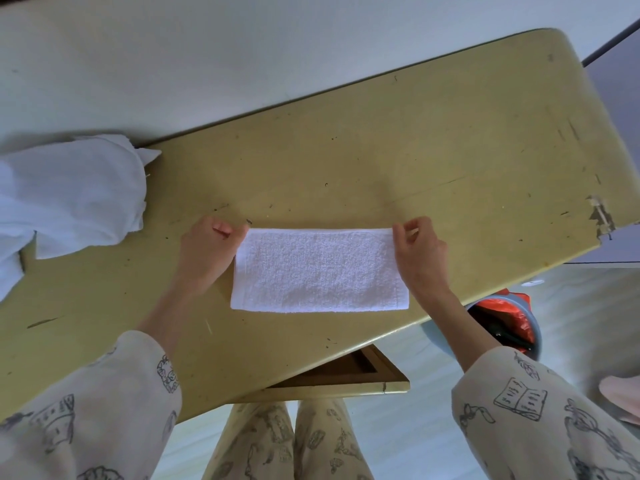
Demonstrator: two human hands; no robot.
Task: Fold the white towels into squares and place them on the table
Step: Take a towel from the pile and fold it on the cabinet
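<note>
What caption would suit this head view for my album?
Both hands, left and right, pinch a half-folded white towel's far corners on a yellow table.

One view only, from the person's head, tilted steeply down and forward over the yellow bench (450, 140), which runs skewed across the wide-angle frame. It sits close: both forearms reach in from the bottom corners, the person's knees directly beneath, the floor showing right.

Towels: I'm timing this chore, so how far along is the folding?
Early. The towel on the table is folded to a rectangle, not a square. The left hand and right hand pinch its far corners. The heap of white cloth at the left lies unfolded. No finished square shows.
</note>
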